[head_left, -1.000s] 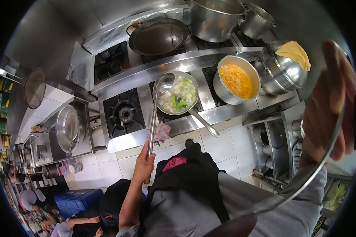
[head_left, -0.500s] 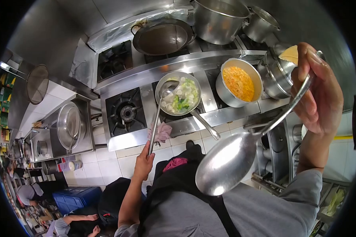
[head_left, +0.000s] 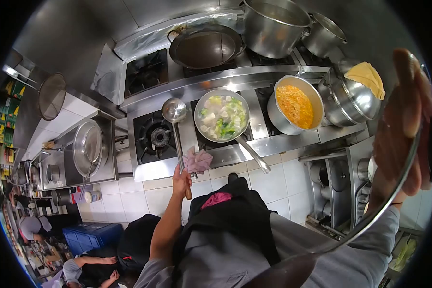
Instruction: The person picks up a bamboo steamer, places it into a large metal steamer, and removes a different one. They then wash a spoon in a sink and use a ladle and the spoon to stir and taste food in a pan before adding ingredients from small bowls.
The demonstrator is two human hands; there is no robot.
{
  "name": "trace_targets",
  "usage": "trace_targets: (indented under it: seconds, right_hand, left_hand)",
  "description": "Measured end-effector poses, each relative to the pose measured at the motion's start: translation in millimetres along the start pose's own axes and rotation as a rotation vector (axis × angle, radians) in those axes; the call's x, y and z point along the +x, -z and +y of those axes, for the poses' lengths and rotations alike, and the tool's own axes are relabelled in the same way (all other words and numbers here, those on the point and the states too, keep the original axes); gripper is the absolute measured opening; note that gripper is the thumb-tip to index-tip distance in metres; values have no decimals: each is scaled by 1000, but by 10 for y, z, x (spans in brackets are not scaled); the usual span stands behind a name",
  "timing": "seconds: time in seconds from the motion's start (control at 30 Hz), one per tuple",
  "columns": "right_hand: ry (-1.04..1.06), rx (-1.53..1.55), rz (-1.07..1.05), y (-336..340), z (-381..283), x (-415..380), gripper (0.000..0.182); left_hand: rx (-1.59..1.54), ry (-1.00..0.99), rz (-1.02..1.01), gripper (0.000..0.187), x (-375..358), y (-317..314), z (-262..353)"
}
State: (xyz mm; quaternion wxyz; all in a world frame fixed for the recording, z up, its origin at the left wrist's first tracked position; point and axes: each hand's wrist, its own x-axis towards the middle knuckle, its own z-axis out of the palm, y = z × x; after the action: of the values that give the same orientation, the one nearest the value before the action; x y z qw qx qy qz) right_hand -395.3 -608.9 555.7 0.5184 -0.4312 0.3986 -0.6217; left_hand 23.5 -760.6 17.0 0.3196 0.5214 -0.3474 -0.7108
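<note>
My left hand (head_left: 181,183) is closed around the long handle of a ladle (head_left: 174,110), whose bowl hangs over the left front burner. Beside it, a long-handled pan (head_left: 255,157) holds greens and pale pieces in liquid. Close to the camera at the right, my right hand (head_left: 408,129) grips a large metal spoon (head_left: 388,204); its bowl dips toward the bottom of the view, dark and partly cut off. Right of the pan stands a pot (head_left: 282,120) with orange-yellow food (head_left: 294,106). A pink cloth (head_left: 197,161) hangs at the stove's front edge, near the ladle handle.
A dark wok (head_left: 204,48) and a tall stockpot (head_left: 271,36) stand on the back burners. A lidded pot (head_left: 353,98) with a yellow cloth (head_left: 366,79) is at the right. Strainers and a sink lie left. Other people are at lower left near a blue crate (head_left: 92,236).
The ladle has come out of the pan and moved left over the burner. My right hand has moved right, and the spoon's bowl has swung down toward the bottom of the view.
</note>
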Motion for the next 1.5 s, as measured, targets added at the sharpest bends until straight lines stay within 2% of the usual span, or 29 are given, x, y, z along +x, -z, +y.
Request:
trace_targets:
  seconds: [0.03,0.07,0.13,0.17,0.23,0.27,0.3,0.37,0.4,0.47,0.53,0.57,0.63,0.77,0.83,0.87,0.93,0.97,1.0,1.03,1.07,1.1,1.17,1.2,1.27,1.3,1.37,1.43,1.5]
  right_hand:
    - [9,3,27,100,46,144,20]
    - [17,3,56,-300,163,629,20]
    - [37,-4,112,-652,255,622,20]
    - [49,-7,137,-715,263,621,20]
    - [74,-13,185,-775,263,599,19]
    - [85,-15,209,-750,249,571,19]
    - [95,-15,233,-706,235,542,19]
    - [112,-15,281,-644,218,520,19]
    - [119,-15,302,-640,222,535,19]
    - [126,-15,334,-991,361,854,19]
    - [116,-14,330,-1169,449,1007,18]
    - [-159,-13,-211,-909,507,1221,20]
    - [-324,-67,-268,-1086,865,1391,33]
    - [-588,-187,-357,-1607,1850,1697,27]
    - [-707,-228,-399,-2101,2340,1843,23]
    - [-697,-233,-458,-2349,2593,1954,21]
    - [-649,-205,-504,-3084,3116,2222,19]
    - [-574,-168,-527,-3488,3371,2385,21]
    - [-554,-71,-445,-3976,3585,2540,20]
    - [-390,-77,-497,-4351,3875,2790,20]
    - [-139,-247,-512,-4775,4055,2938,21]
    - [100,-275,-566,-5159,4179,2960,21]
    - [400,-362,-602,-5830,4085,2804,20]
    - [415,-364,-618,-6123,3995,2704,20]
    - [712,-387,-636,-6584,3758,2522,13]
    - [720,-386,-638,-6776,3673,2526,13]
    - [1167,-443,-642,-7199,3496,2656,8]
    - [1383,-552,-542,-7567,3226,2889,10]
    - [1300,-737,-478,-7788,3006,3211,14]
  left_hand:
    - [-4,0,6,55,93,15,-61]
    - [89,-28,3,59,220,46,-183]
    - [292,-32,14,65,332,33,-275]
    - [284,-35,17,65,386,50,-361]
    - [394,-155,-12,67,529,109,-583]
    - [605,-159,-42,69,574,201,-623]
    - [598,-160,-35,69,607,248,-699]
    - [959,-489,59,69,637,299,-875]
    - [951,-484,69,69,629,359,-959]
    - [872,-311,40,64,395,310,-801]
    - [785,-310,107,63,237,331,-874]
    - [718,-315,167,62,115,415,-928]
    - [610,-279,317,52,-161,529,-1065]
    - [539,-298,558,36,-709,916,-1418]
    - [505,-197,582,32,-978,1140,-1587]
    - [638,-292,613,31,-997,1311,-1940]
    - [567,-68,595,33,-1238,1539,-2089]
    - [565,38,569,34,-1365,1660,-2108]
    - [542,90,543,35,-1475,1785,-2122]
    - [573,228,541,37,-1525,1917,-2224]
    - [512,294,536,39,-1608,2026,-2275]
    - [527,320,582,40,-1704,2123,-2300]
    - [437,378,643,40,-1829,2339,-2499]
    - [409,368,666,40,-1899,2428,-2631]
    - [374,397,687,40,-2051,2570,-2775]
    - [365,432,685,40,-2147,2620,-2805]
    - [382,415,682,41,-2337,2699,-2837]
    - [350,475,651,42,-2479,2765,-2908]
    - [285,496,630,42,-2548,2818,-3026]
